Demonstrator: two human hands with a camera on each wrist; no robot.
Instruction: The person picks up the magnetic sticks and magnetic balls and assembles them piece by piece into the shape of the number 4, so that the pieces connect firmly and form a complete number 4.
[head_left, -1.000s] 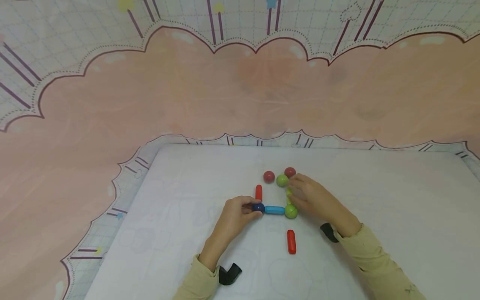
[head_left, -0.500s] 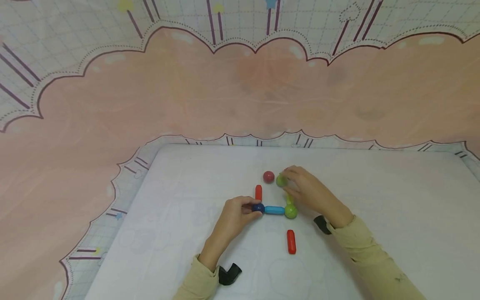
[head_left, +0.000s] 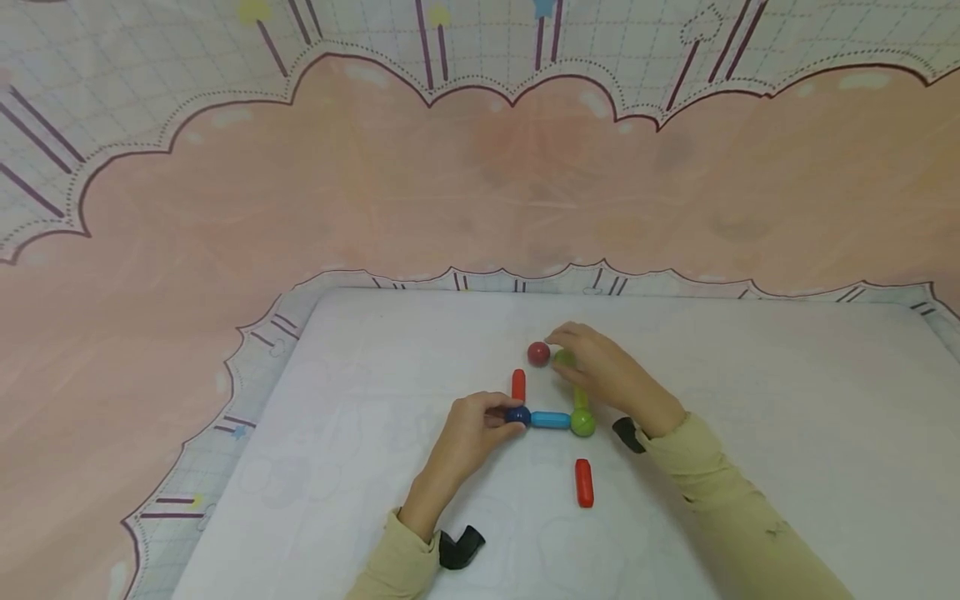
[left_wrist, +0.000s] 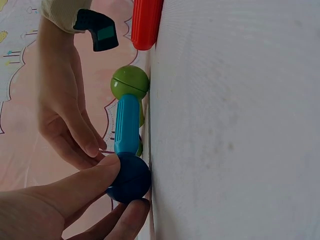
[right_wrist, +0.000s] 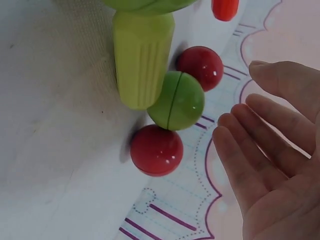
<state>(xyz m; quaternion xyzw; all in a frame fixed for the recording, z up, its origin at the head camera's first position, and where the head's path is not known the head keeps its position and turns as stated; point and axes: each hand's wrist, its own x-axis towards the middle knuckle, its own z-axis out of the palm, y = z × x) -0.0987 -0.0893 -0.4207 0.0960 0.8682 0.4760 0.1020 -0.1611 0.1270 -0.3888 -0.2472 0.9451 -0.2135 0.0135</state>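
Note:
My left hand [head_left: 467,433] pinches a dark blue ball [left_wrist: 131,178] between thumb and fingers. From that ball a light blue rod [head_left: 551,420] runs right to a green ball [head_left: 582,422]. A yellow-green rod [right_wrist: 142,62] extends from the green ball toward the far side. My right hand [head_left: 615,371] hovers over its far end, fingers loosely bent and holding nothing in the right wrist view. Nearest it are a second green ball [right_wrist: 180,100] and two red balls, one [right_wrist: 157,150] on either side; the head view hides one red ball behind the hand.
A red rod [head_left: 518,385] points away from the dark blue ball on its far side. Another red rod [head_left: 584,483] lies nearer the front of the white tabletop [head_left: 360,350]. A cloud-patterned cloth [head_left: 450,183] shows beyond the table edge.
My right hand has shifted left and away from me, from beside the yellow-green rod to over the second green ball, covering one red ball. The left hand stays on the dark blue ball.

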